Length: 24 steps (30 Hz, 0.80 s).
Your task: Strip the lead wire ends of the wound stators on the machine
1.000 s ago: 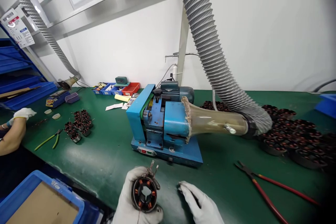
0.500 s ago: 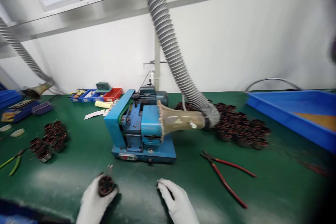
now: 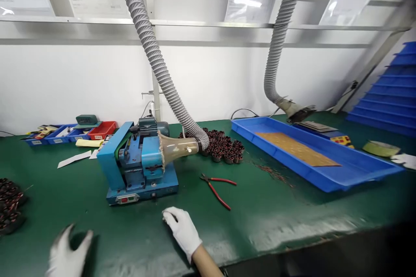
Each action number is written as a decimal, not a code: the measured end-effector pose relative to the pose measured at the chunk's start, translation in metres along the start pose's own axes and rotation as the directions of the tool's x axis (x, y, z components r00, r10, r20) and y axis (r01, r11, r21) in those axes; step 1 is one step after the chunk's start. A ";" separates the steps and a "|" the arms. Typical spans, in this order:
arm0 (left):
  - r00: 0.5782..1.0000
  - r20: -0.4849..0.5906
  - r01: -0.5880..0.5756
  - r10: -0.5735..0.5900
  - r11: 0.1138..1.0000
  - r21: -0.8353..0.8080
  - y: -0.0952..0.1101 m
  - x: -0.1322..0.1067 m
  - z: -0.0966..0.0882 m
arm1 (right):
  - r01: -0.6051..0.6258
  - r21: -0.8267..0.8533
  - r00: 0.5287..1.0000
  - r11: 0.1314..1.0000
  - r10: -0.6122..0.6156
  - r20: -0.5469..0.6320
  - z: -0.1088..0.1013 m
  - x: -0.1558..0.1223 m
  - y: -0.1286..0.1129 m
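My left hand (image 3: 69, 253), in a white glove, is low at the left, its thumb and fingers spread with nothing between them. To its upper left, a cluster of copper-wound motor stators (image 3: 9, 205) is cut off by the picture's edge. My right hand (image 3: 182, 229), also gloved, rests on the green table in front of a blue belt-driven machine (image 3: 152, 156). Its fingers are curled in towards the thumb; whatever they may pinch is too small or hidden to see. Red-handled cutting pliers (image 3: 208, 180) lie with handles apart, right of that hand.
A grey extraction hose (image 3: 156, 56) ends in a funnel at the machine. Behind it stand more stators (image 3: 224, 147). At the right is a large blue tray (image 3: 312, 177) with a brown sheet inside; wire scraps (image 3: 273, 173) lie beside it. Small bins (image 3: 103, 130) stand back left.
The view has swung to the right. My left hand held a stator before; now its fingers are apart and the stator is out of it. My right hand stays curled on the table.
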State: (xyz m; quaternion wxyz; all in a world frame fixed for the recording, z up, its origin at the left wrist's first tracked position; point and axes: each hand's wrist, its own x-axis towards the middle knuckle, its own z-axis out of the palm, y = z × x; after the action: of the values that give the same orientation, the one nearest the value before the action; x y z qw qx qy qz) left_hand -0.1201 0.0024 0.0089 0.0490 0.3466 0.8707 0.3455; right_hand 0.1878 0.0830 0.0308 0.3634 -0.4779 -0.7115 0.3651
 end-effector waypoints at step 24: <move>0.916 0.341 -0.183 0.211 0.977 -0.112 0.051 -0.084 0.022 | -0.239 0.344 0.903 0.908 0.338 -0.265 -0.067 0.143 0.067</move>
State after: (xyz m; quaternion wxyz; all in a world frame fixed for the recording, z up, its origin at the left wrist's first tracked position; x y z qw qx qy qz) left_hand -0.0205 -0.0122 0.0111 0.1820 0.4863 0.7944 0.3150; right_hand 0.2336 0.2485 0.0281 0.4838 -0.5699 -0.4992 0.4382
